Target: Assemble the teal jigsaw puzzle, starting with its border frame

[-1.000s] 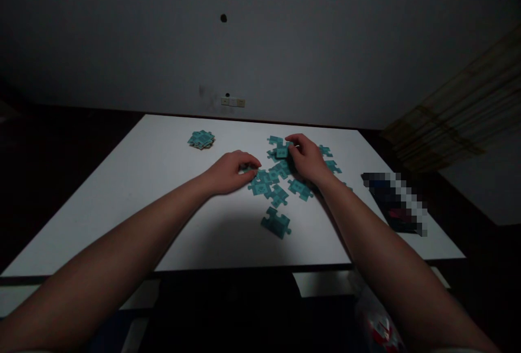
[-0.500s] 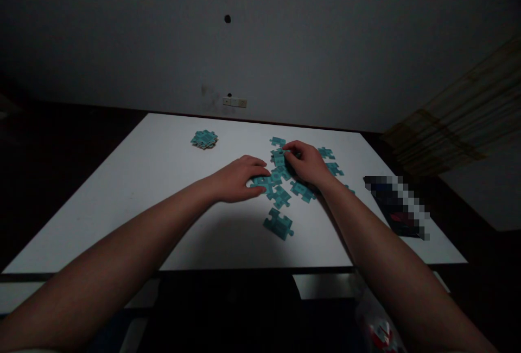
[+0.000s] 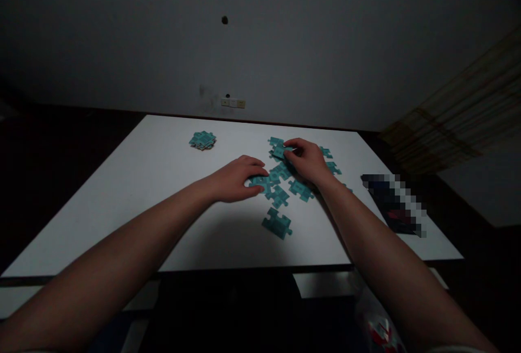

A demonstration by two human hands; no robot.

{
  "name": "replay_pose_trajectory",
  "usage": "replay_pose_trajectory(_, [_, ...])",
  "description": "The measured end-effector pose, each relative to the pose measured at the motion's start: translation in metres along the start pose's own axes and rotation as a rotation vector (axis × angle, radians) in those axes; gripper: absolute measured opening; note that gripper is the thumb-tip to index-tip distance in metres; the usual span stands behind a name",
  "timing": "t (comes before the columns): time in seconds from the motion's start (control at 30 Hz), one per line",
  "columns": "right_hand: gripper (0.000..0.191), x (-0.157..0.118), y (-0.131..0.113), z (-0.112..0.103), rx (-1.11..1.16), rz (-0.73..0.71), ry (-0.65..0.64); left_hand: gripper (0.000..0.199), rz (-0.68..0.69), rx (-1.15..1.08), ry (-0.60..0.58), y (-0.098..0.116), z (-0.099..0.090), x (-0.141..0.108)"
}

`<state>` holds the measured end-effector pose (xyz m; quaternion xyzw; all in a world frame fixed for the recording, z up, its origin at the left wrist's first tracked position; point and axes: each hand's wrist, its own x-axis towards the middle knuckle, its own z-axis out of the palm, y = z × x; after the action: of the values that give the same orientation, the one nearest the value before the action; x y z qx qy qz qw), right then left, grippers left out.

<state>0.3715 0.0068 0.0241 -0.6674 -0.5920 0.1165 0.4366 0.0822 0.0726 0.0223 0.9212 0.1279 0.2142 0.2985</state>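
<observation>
Teal jigsaw pieces [image 3: 280, 171] lie in a loose cluster on the white table. Thumb and fingers of my right hand [image 3: 307, 161] are closed on the edge of a puzzle piece [image 3: 279, 151] at the far end of the cluster, which overlaps a piece behind it. My left hand [image 3: 239, 179] rests at the cluster's left side, fingers apart, with a puzzle piece [image 3: 259, 181] lying between thumb and fingertips. Closer to me, a single piece [image 3: 277, 224] lies apart. Some pieces are partly hidden under my right hand and forearm.
A small stack of teal pieces [image 3: 202, 140] sits at the table's far left. More pieces [image 3: 333, 168] lie right of my right hand. A dark, partly pixelated flat object [image 3: 391, 206] is near the right edge of the white table [image 3: 122, 201]. A wall stands behind.
My right hand has tilted and shifted the puzzle piece slightly away from me, toward the far piece. My left hand stays in place. The view has shifted slightly.
</observation>
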Motion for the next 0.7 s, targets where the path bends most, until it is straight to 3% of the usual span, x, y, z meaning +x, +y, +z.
replay_pose_trajectory(0.2, [0.033,-0.002,-0.012,-0.017,0.059,-0.101,-0.123,0.044,-0.014,0.000,-0.014,0.002,-0.002,0.000])
replay_pose_trajectory(0.3, [0.039,-0.007,-0.029,-0.040,-0.015,-0.196,-0.187,0.045,-0.017,0.009,-0.023,0.002,-0.002,0.000])
replay_pose_trajectory(0.43, [0.021,-0.020,-0.057,-0.079,-0.142,-0.237,-0.333,0.044,0.007,0.000,-0.015,0.002,-0.002,0.002])
replay_pose_trajectory(0.57, [0.019,-0.059,-0.073,-0.105,-0.160,-0.153,-0.566,0.042,0.034,-0.020,0.024,-0.001,0.000,0.003])
replay_pose_trajectory(0.7, [0.025,-0.117,-0.062,-0.111,-0.181,-0.025,-0.654,0.044,0.056,0.039,0.000,-0.005,0.001,0.004])
